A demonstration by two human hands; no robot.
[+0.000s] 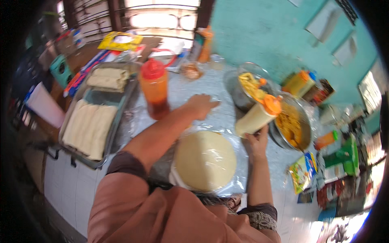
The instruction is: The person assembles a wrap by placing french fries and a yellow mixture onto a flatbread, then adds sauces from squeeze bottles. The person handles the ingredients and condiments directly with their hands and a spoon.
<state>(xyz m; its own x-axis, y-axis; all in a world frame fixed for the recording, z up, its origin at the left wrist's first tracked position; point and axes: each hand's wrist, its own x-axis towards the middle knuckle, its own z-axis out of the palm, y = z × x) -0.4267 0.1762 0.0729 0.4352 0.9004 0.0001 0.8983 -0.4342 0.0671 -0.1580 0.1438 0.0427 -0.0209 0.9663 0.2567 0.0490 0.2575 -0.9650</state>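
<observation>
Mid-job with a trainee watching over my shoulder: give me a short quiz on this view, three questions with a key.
1. Which hand holds the cream bottle?
2. True or false: the red-capped bottle stands to the left of the pale disc.
3. Fill in: the tray holds pale ___.

Key:
1. The right hand.
2. True.
3. Rolls.
</observation>
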